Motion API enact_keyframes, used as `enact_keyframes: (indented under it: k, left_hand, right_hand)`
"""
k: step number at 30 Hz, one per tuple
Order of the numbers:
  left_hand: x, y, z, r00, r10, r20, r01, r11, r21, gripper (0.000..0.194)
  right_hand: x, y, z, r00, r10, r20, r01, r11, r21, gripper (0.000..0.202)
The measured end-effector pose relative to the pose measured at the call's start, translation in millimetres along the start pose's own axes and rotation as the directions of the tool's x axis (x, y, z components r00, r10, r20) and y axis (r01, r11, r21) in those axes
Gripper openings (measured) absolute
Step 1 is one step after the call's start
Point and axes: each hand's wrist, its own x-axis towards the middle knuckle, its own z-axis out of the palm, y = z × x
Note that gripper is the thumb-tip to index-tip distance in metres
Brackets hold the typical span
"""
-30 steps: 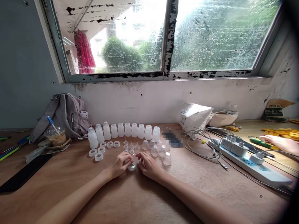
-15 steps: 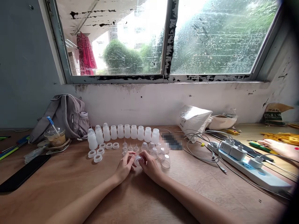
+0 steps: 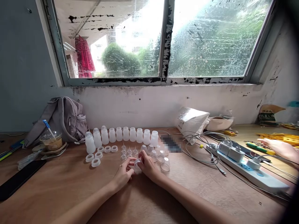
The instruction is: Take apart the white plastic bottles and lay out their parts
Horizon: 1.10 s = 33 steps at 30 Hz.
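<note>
Close in front of me, my left hand point(image 3: 125, 172) and my right hand point(image 3: 149, 165) both pinch a translucent baby bottle collar ring point(image 3: 137, 164), tilted between their fingertips. Whether a nipple sits inside it is too small to tell. Just beyond the fingers lie several clear nipples point(image 3: 129, 152). Clear dome caps point(image 3: 165, 165) are clustered beside my right hand. To the left are several white collar rings point(image 3: 95, 162) laid flat. A row of frosted baby bottles point(image 3: 126, 134) stands behind; the leftmost three, such as this bottle point(image 3: 90, 143), have tops on.
At left are a drink cup point(image 3: 51, 140), a black phone-like slab point(image 3: 22, 180) and a grey backpack point(image 3: 63, 119). To the right lie coiled cables point(image 3: 198, 152), a power strip point(image 3: 247, 168) and a white bag point(image 3: 192, 121). Another person's hand point(image 3: 277, 147) rests at far right near a green screwdriver point(image 3: 260, 147).
The collar ring has turned more onto its edge, and my right fingers have shifted up over it. The view has tilted and shifted slightly.
</note>
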Motion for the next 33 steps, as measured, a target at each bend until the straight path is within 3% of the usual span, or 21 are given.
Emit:
enact_keyframes:
  k: [9,12,14,16,18,21,24,27,33]
  left_hand:
    - [-8,9,2.0,0.998,0.001,0.056,-0.007,0.995,0.097,0.046]
    - [-3,18,-6.2,0.992,0.111,0.052,-0.122,0.948,0.295,0.030]
    - [10,24,-18.9,0.988,0.152,-0.001,-0.133,0.869,0.477,0.027]
    - [30,26,-38.2,0.990,0.111,-0.091,-0.027,0.769,0.639,0.031]
    - [55,25,-62.0,0.970,0.005,-0.245,0.189,0.620,0.761,0.035]
    - [88,16,-97.2,0.929,-0.029,-0.370,0.324,0.552,0.769,0.047]
    - [106,5,-119.6,0.900,-0.033,-0.435,0.389,0.513,0.765,0.053]
    - [116,-1,-126.5,0.887,-0.001,-0.461,0.404,0.486,0.775,0.048]
    - [123,1,-122.2,0.868,0.146,-0.474,0.366,0.457,0.811,0.025]
  right_hand:
    - [-1,10,-1,0.996,-0.077,0.037,0.079,0.994,-0.079,0.025]
    - [-3,13,-4,0.992,-0.115,0.046,0.118,0.989,-0.088,0.030]
    - [-4,14,-6,0.992,-0.124,0.028,0.126,0.989,-0.083,0.032]
    - [-4,13,-7,0.992,-0.128,0.008,0.128,0.989,-0.072,0.032]
    - [-4,12,-8,0.993,-0.115,-0.001,0.115,0.991,-0.065,0.032]
    - [-6,10,-9,0.995,-0.098,0.016,0.099,0.994,-0.051,0.034]
    - [-9,9,-9,0.990,-0.129,0.050,0.131,0.990,-0.044,0.039]
    - [-10,10,-9,0.983,-0.161,0.083,0.165,0.985,-0.048,0.046]
    - [-9,13,-10,0.974,-0.205,0.098,0.209,0.977,-0.031,0.045]
